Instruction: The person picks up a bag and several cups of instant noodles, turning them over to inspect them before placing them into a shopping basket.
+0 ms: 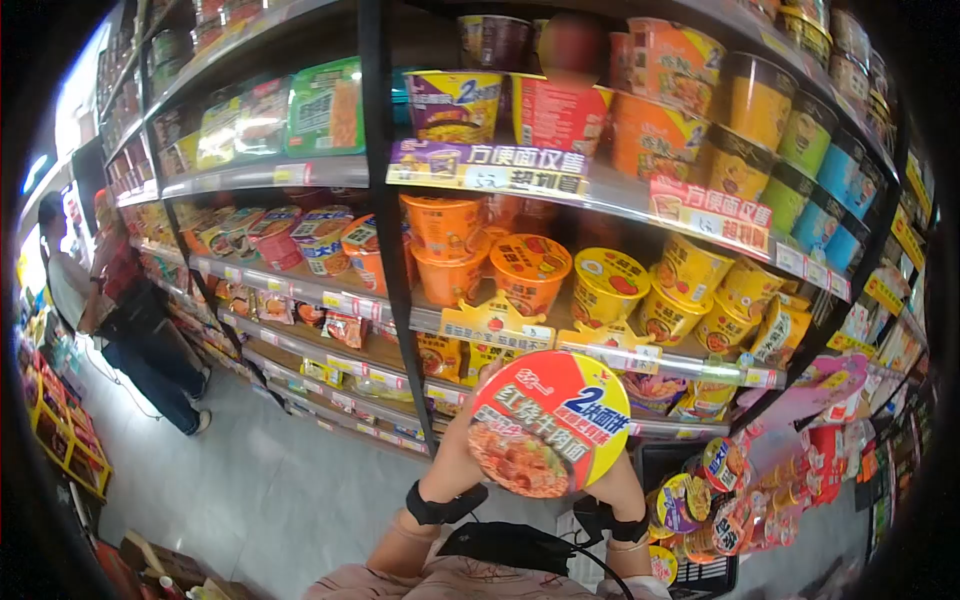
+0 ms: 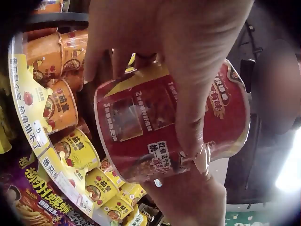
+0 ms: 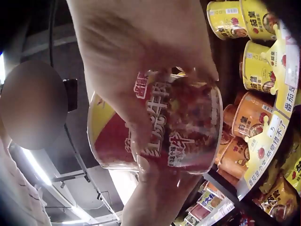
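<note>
Both hands hold an instant noodle bucket [image 1: 548, 425] in front of the body, its red and yellow lid facing up towards the head camera. My left hand [image 1: 463, 442] grips its left side. Around the opposite side curls my right hand [image 1: 617, 482], mostly hidden beneath the lid in the head view. Printed panels show on the red wall of the noodle bucket [image 2: 136, 110] in the left wrist view, where the left thumb lies across it. The right wrist view shows the right thumb [image 3: 134, 127] pressed along the wall, with both thumb tips close together.
Shelves ahead carry orange noodle buckets [image 1: 530, 272], yellow noodle buckets [image 1: 610, 285] and stacked cups above. A black basket [image 1: 715, 578] with several noodle buckets stands low on the right. Another person [image 1: 140, 310] stands in the aisle at left, on grey floor [image 1: 290, 480].
</note>
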